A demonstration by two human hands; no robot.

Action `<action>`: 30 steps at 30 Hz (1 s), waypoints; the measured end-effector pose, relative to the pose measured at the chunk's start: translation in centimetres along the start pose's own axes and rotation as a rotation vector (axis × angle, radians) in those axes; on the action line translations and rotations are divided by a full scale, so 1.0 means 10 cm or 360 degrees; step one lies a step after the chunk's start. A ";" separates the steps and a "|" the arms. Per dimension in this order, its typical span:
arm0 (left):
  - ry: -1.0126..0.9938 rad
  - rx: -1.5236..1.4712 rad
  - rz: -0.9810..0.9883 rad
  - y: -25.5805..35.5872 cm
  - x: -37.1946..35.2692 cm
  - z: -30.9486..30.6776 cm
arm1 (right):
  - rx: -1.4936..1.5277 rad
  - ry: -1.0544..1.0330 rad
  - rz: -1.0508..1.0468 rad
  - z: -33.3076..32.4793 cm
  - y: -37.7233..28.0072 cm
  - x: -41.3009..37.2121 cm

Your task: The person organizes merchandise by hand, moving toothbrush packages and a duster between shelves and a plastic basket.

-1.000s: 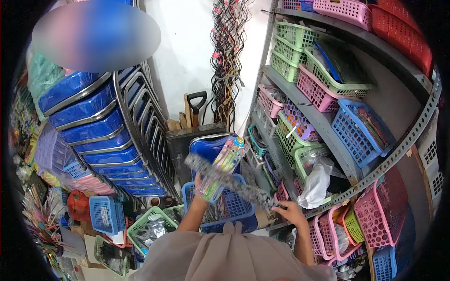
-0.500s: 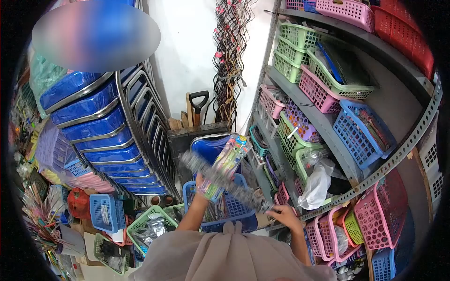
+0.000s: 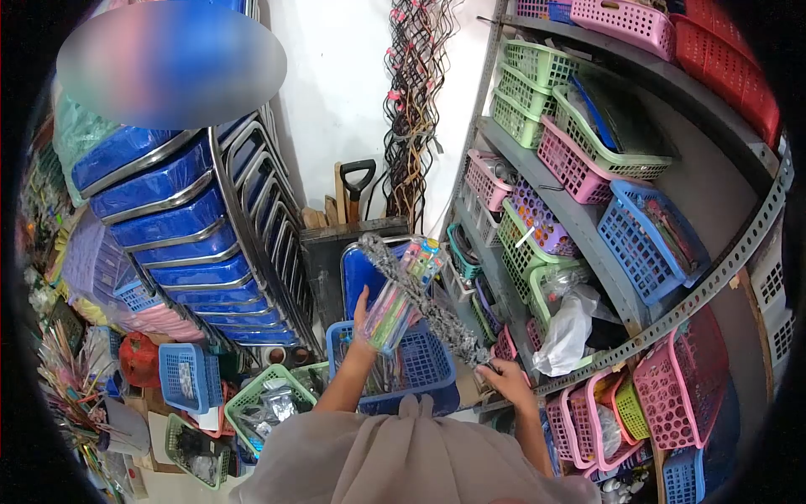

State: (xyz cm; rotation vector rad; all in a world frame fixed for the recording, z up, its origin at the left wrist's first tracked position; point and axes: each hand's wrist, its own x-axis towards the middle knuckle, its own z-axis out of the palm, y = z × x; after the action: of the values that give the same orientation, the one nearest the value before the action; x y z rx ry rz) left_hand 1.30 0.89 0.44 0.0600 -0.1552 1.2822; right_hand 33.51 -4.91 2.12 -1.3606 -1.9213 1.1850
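My left hand (image 3: 363,323) grips a packaged bundle of colorful items (image 3: 390,311) in clear plastic, tilted above a blue basket (image 3: 428,361). In my right hand (image 3: 504,378) is the lower end of a long, fluffy gray duster (image 3: 445,328). The duster slants up to the left and passes in front of the package's upper part. Whether the two touch cannot be told. Below the package, the blue basket holds several thin packaged items. Both hands have their fingers closed round what they hold.
Stacked blue chairs (image 3: 176,227) stand on the left. A metal shelf (image 3: 554,197) with green, pink and blue baskets rises on the right. A green basket (image 3: 269,403) sits at lower left. A shovel handle (image 3: 357,181) leans against the back wall.
The duster's fluffy end has moved right and up, across the package, and looks sharper. The package in my left hand has shifted slightly.
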 end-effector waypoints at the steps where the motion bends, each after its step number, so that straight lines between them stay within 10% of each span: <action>1: -0.0073 0.0054 -0.0005 -0.02 0.01 0.01 | -0.0017 0.0042 -0.0037 0.01 -0.02 0.02; 24: 0.0262 0.0186 0.0112 0.23 -0.14 -0.23 | 0.0022 -0.0303 -0.0111 0.21 -0.08 0.14; 26: 0.0413 0.0691 0.0411 0.29 -0.22 -0.37 | 0.0135 0.0000 -0.0083 0.29 0.07 0.24; 30: 0.0326 0.0182 0.0348 0.40 -0.49 -0.35 | -0.0207 0.0448 -0.0039 0.45 0.68 0.53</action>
State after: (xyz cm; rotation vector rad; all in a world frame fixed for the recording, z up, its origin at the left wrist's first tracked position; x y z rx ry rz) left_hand -3.55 -2.15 -3.91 0.0095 0.0907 1.5059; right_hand 31.27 -0.83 -6.46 -1.4787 -1.8316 0.8184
